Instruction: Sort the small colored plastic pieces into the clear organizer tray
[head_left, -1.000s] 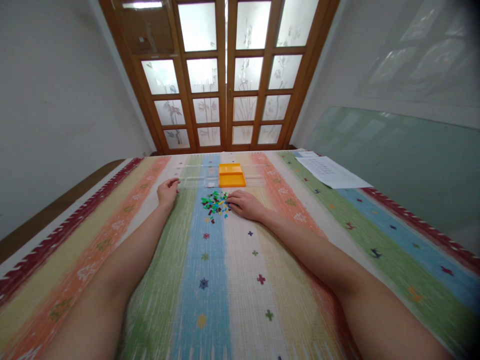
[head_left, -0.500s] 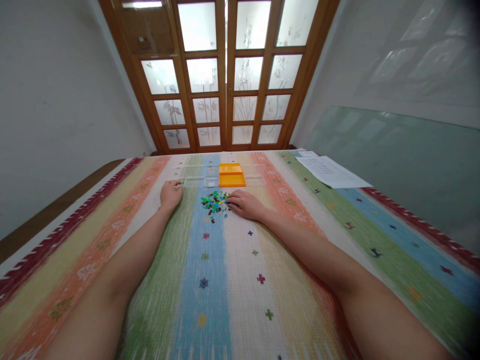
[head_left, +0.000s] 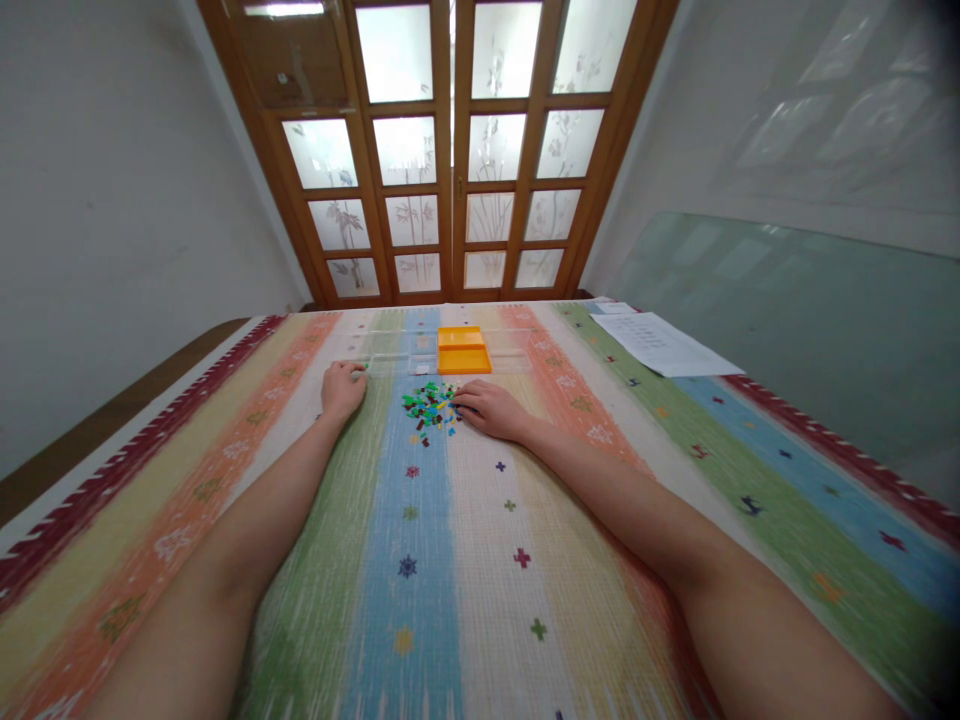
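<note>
My left hand (head_left: 344, 390) is closed with a small green plastic piece (head_left: 366, 366) at its fingertips, by the near left edge of a clear divided box (head_left: 389, 363). My right hand (head_left: 491, 408) lies at the right side of a heap of tiny plastic pieces (head_left: 429, 403), green, dark brown, blue and yellow. Its fingers are curled together onto the heap's edge; what they pinch, if anything, is too small to make out. Behind the heap, an orange open box (head_left: 465, 361) with two parts sits between clear compartments on both sides.
A striped, patterned cloth (head_left: 480, 560) covers the table. Sheets of printed paper (head_left: 664, 343) lie at the far right. Beyond the table stand wooden doors (head_left: 454, 200) with glass panes, and a glass panel (head_left: 787, 300) leans along the right wall.
My left hand has shifted very slightly to the right, with the green piece at its fingertips. My right hand stays at the heap's edge.
</note>
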